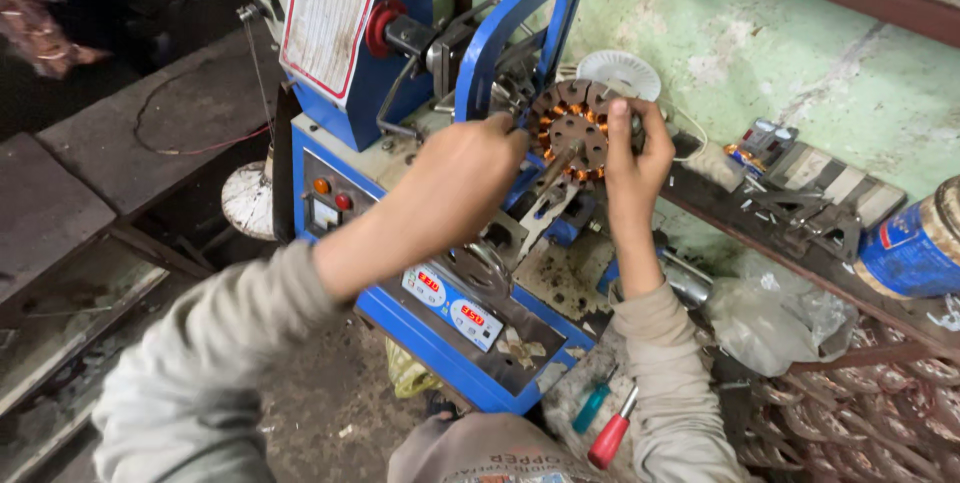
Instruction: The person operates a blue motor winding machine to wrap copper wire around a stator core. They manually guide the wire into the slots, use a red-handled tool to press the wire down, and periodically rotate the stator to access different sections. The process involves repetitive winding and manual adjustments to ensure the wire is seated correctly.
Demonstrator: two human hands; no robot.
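A round metal stator (572, 131) with copper-wound slots sits on the shaft of a blue winding machine (440, 193). My left hand (470, 168) reaches to the stator's left edge, fingers curled against it. The stator's right rim is gripped by my right hand (632, 158), thumb and fingers wrapped over the top. A blue curved arm (515, 28) of the machine arches just behind the stator. A white plastic disc (620, 71) lies behind it.
The machine's front panel (450, 308) has red digital displays and buttons. A red-handled screwdriver (612, 435) and a teal-handled one (592, 405) lie below. To the right are a clear plastic bag (775, 318), copper coils (870, 403), a blue can (915, 248) and metal parts on a shelf (800, 208).
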